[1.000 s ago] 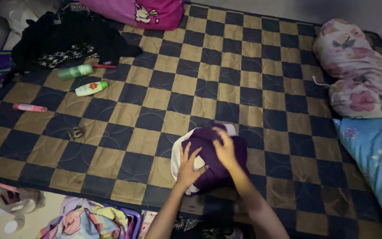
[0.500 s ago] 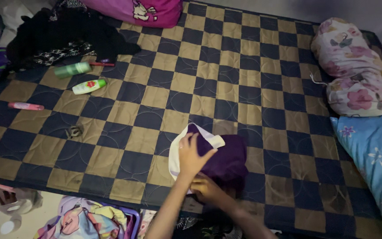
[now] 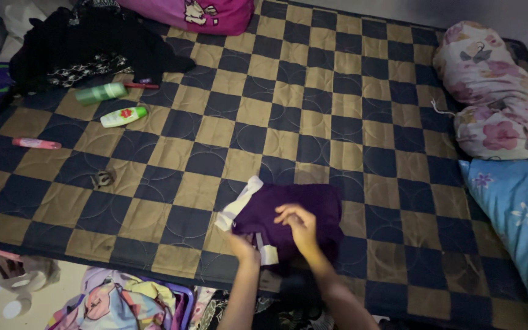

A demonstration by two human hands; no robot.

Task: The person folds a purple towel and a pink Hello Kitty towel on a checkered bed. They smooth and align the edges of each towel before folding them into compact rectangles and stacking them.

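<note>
A dark purple garment with white trim (image 3: 304,205) lies folded near the front edge of a checkered navy and tan mattress (image 3: 313,116). My left hand (image 3: 242,246) grips the garment's near left edge from below. My right hand (image 3: 299,223) rests on top of the purple cloth, fingers bent and pinching the fabric. A white strip of trim (image 3: 237,205) sticks out to the left of the bundle.
A black clothes heap (image 3: 87,46) and a pink pillow (image 3: 197,13) lie at the far left. Two green bottles (image 3: 100,93) (image 3: 123,116), a pink tube (image 3: 36,143) and a hair clip (image 3: 101,179) lie left. Floral bolster (image 3: 496,91) and blue pillow (image 3: 520,214) sit right. Coloured clothes (image 3: 123,302) lie below the mattress edge.
My left hand slid off the top of the garment to its near edge. My right hand came from under the bundle onto its top. The white part is now mostly folded under the purple.
</note>
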